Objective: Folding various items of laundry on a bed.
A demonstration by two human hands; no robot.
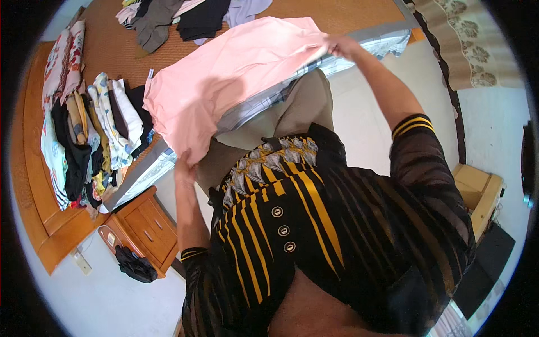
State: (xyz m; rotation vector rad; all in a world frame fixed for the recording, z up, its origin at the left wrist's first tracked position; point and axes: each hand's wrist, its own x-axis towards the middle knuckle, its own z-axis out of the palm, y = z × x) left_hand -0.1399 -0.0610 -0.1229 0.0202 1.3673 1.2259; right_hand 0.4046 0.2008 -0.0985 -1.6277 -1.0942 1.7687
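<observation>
A pink garment (236, 67) is stretched between my two hands, over the near edge of a bed with a brown woven mat (113, 50). My left hand (185, 166), at the lower left, grips one end of the pink cloth. The other end, at the upper right, is pinched in my right hand (337, 45). A small white tag shows at the garment's left edge. A shadow falls across the cloth. My fingertips are partly hidden by folds.
Folded clothes (118, 118) stand in rows by the wooden headboard (33, 168). Loose clothes, among them a grey-brown one (156, 25), lie at the far side. A wooden nightstand (145, 229) with a black bag (134, 264) is at the lower left. A patterned curtain (471, 42) hangs right.
</observation>
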